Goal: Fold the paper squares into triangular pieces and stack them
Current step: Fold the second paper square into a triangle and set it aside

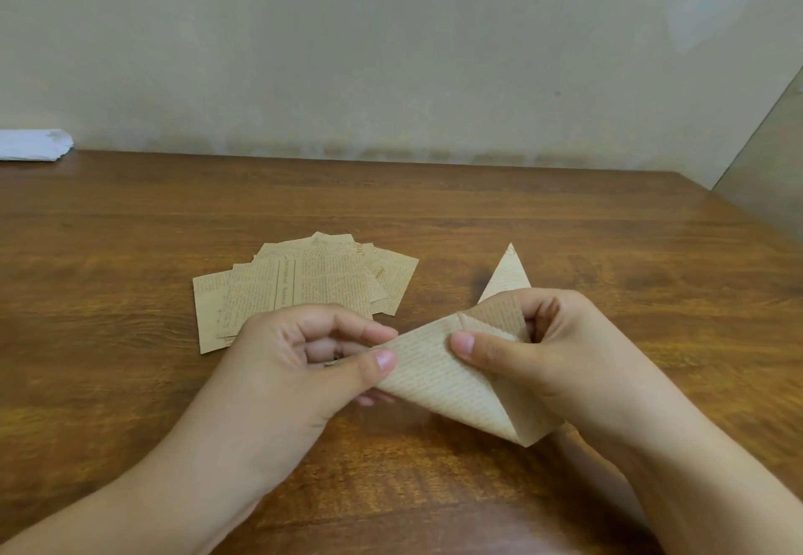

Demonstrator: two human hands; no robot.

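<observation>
Partly folded newsprint paper square (447, 376), held above the tabletop (130, 224) right of the fanned paper squares (300, 285), both grips pinching it: left hand (304, 363), right hand (552, 346).

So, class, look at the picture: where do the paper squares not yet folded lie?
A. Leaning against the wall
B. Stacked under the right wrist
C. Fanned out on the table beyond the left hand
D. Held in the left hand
C: the unfolded paper squares lie fanned out flat on the wooden table just beyond the left hand, while both hands hold the piece being folded.
</observation>
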